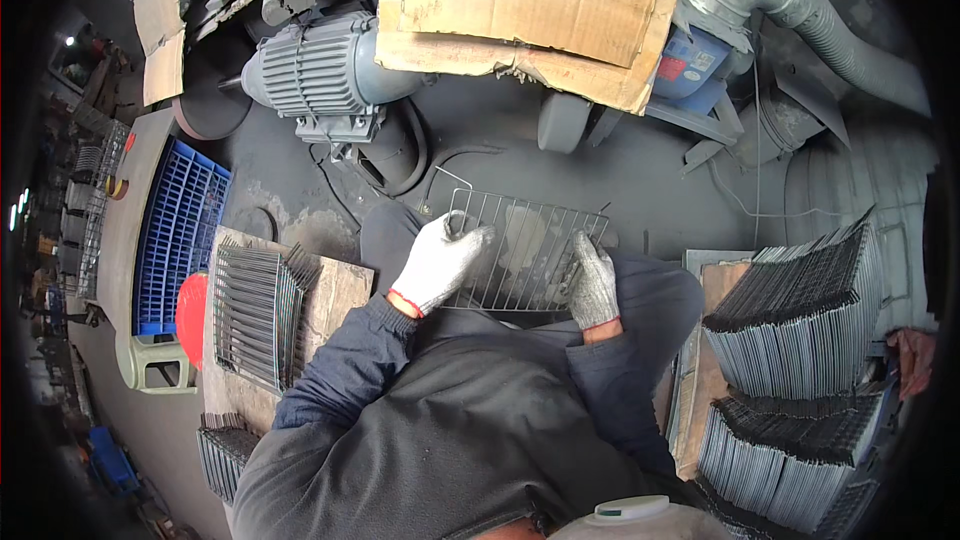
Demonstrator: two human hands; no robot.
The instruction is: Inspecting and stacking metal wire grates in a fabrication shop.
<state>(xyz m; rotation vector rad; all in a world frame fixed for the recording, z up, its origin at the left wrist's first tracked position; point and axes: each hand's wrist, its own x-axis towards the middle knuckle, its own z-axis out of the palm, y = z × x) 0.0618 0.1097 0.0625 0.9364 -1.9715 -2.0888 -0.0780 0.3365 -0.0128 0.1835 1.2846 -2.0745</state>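
Seated worker, wire rack point(525, 250) held flat over the lap, just near of the grey motor point(320, 75). Left hand point(440, 262), white glove, fingers curled round the rack's left edge; right hand point(593, 285), grey glove, clenched on its near right corner. Finished racks point(258, 305) stacked on a board to the left (more stacks point(800, 325) to the right). Judgement: keep both grips firm and the rack level, edges square to the wheel side, thumbs clear of wire ends.

Dim workshop: dusty grey floor point(600, 165), electric motor point(320, 70), cardboard sheets point(530, 0), blue crate point(180, 230), grey duct point(830, 20).
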